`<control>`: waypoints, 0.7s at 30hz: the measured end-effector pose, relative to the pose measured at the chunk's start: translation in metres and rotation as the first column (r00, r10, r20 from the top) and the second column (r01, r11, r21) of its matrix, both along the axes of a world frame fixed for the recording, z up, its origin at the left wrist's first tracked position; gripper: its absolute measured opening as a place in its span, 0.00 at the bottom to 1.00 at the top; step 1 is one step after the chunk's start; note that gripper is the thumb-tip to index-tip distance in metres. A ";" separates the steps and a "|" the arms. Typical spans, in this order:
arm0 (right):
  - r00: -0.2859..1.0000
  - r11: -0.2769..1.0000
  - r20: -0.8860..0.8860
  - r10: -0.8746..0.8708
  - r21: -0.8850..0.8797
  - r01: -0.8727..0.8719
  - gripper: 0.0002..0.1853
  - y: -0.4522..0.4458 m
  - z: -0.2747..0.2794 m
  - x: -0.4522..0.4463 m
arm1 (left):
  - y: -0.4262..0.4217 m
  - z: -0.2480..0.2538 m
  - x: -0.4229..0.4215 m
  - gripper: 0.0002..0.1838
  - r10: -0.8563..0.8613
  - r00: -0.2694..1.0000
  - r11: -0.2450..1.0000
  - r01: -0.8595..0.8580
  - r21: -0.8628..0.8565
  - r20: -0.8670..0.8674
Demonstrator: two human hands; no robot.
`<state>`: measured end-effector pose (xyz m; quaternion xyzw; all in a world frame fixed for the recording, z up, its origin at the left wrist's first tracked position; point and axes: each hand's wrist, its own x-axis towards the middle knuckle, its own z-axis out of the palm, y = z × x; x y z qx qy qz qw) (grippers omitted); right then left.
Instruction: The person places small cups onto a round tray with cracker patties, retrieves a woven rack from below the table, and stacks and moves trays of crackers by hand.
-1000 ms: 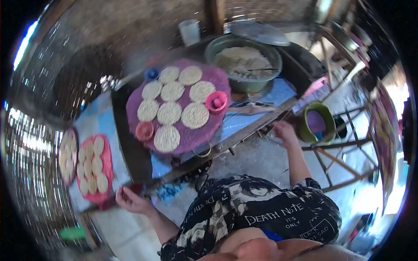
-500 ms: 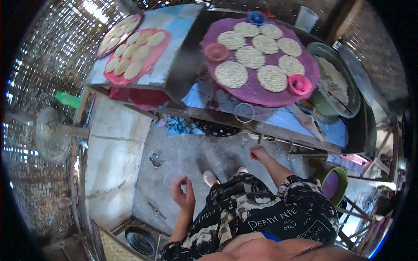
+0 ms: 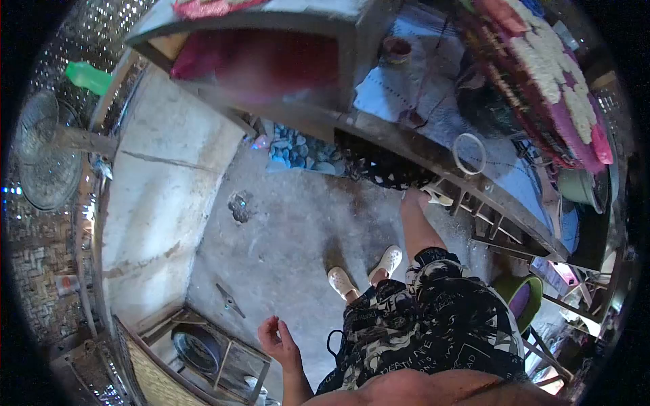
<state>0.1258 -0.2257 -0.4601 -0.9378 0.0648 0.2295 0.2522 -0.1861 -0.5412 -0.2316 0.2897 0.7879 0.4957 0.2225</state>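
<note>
Bare grey floor [image 3: 271, 230] fills most of the room, overlooked by a long table [image 3: 399, 140]. Above the table's far end sits a purple tray [image 3: 563, 143] of pale flat rounds [image 3: 538, 59]. The left hand [image 3: 279, 342] hangs over the floor, loosely curled, holding nothing; the right hand [image 3: 415, 199] is near the table's edge, its fingers I can't make out. A white ring [image 3: 456, 154] rests there.

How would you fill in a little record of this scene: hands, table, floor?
Left hand: over the floor, nothing visible in it
Right hand: near the table edge, grip unclear
Upper right: purple tray with pale discs
Near table edge: white ring
On feet: cream shoes
</note>
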 end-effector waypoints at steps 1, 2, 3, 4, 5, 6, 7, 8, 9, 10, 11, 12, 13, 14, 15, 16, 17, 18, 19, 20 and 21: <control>0.984 0.966 -0.148 -0.096 0.223 0.128 0.20 -0.001 -0.004 -0.002 | -0.005 -0.006 -0.004 0.10 0.024 0.999 0.999 -0.024 -0.025 0.023; 0.932 0.874 -0.315 -0.179 0.383 0.298 0.16 -0.001 -0.009 -0.003 | -0.011 -0.008 -0.007 0.10 0.048 0.998 0.998 -0.045 -0.052 0.047; 0.853 0.725 -0.482 -0.201 0.513 0.460 0.13 -0.001 -0.011 -0.002 | -0.014 -0.010 -0.010 0.10 0.071 0.995 0.995 -0.066 -0.074 0.071; 0.752 0.534 -0.636 -0.173 0.581 0.614 0.10 -0.002 -0.014 0.001 | -0.017 -0.013 -0.012 0.10 0.071 0.992 0.996 -0.064 -0.068 0.102; 0.769 0.551 -0.625 -0.134 0.598 0.582 0.10 -0.003 -0.021 0.008 | -0.019 -0.016 -0.012 0.09 0.069 0.988 0.996 -0.061 -0.064 0.135; 0.784 0.568 -0.613 -0.096 0.613 0.549 0.11 -0.006 -0.025 0.013 | -0.022 -0.019 -0.013 0.09 0.068 0.983 0.996 -0.058 -0.061 0.168; 0.798 0.583 -0.600 -0.058 0.628 0.515 0.12 -0.008 -0.030 0.017 | -0.027 -0.025 -0.014 0.09 0.049 0.984 0.997 -0.039 -0.062 0.174; 0.825 0.576 -0.564 -0.032 0.664 0.477 0.10 -0.008 -0.034 0.023 | -0.031 -0.033 -0.017 0.09 0.030 0.983 0.998 -0.019 -0.062 0.179; 0.802 0.543 -0.595 0.051 0.691 0.478 0.08 -0.011 -0.030 0.024 | -0.034 -0.037 -0.019 0.10 0.009 0.983 0.998 0.002 -0.063 0.182; 0.773 0.509 -0.619 0.136 0.714 0.482 0.07 -0.015 -0.027 0.026 | -0.036 -0.041 -0.020 0.09 0.005 0.982 0.998 0.008 -0.066 0.187; 0.740 0.474 -0.635 0.221 0.733 0.488 0.05 -0.017 -0.023 0.028 | -0.037 -0.043 -0.022 0.09 0.001 0.981 0.998 0.013 -0.069 0.193; 0.696 0.437 -0.682 0.226 0.709 0.553 0.04 -0.016 -0.008 0.024 | -0.038 -0.045 -0.023 0.09 -0.003 0.980 0.997 0.018 -0.074 0.198; 0.717 0.393 -0.652 0.247 0.743 0.541 0.03 -0.013 0.002 0.025 | -0.040 -0.047 -0.025 0.09 -0.002 0.978 0.996 0.019 -0.083 0.209; 0.736 0.349 -0.622 0.267 0.774 0.528 0.03 -0.008 0.012 0.027 | -0.042 -0.049 -0.028 0.09 0.000 0.976 0.996 0.020 -0.092 0.218; 0.754 0.305 -0.592 0.285 0.802 0.514 0.03 -0.004 0.022 0.028 | -0.045 -0.050 -0.031 0.09 0.003 0.974 0.995 0.021 -0.103 0.226; 0.763 0.228 -0.582 0.282 0.813 0.536 0.04 0.002 0.037 0.031 | -0.046 -0.052 -0.033 0.09 0.034 0.964 0.994 -0.005 -0.109 0.262; 0.772 0.149 -0.573 0.277 0.819 0.554 0.06 0.009 0.045 0.036 | -0.047 -0.053 -0.035 0.09 0.064 0.953 0.993 -0.031 -0.115 0.296; 0.756 0.107 -0.580 0.302 0.809 0.578 0.06 0.016 0.042 0.048 | -0.048 -0.054 -0.037 0.09 0.093 0.940 0.991 -0.056 -0.122 0.329; 0.742 0.064 -0.585 0.327 0.797 0.601 0.06 0.022 0.041 0.060 | -0.048 -0.053 -0.039 0.09 0.115 0.932 0.986 -0.066 -0.152 0.344; 0.727 0.021 -0.589 0.353 0.782 0.623 0.07 0.025 0.037 0.068 | -0.047 -0.052 -0.040 0.09 0.137 0.923 0.980 -0.075 -0.182 0.359; 0.747 0.026 -0.570 0.341 0.800 0.599 0.06 0.026 0.035 0.067 | -0.047 -0.053 -0.042 0.09 0.158 0.914 0.975 -0.083 -0.208 0.373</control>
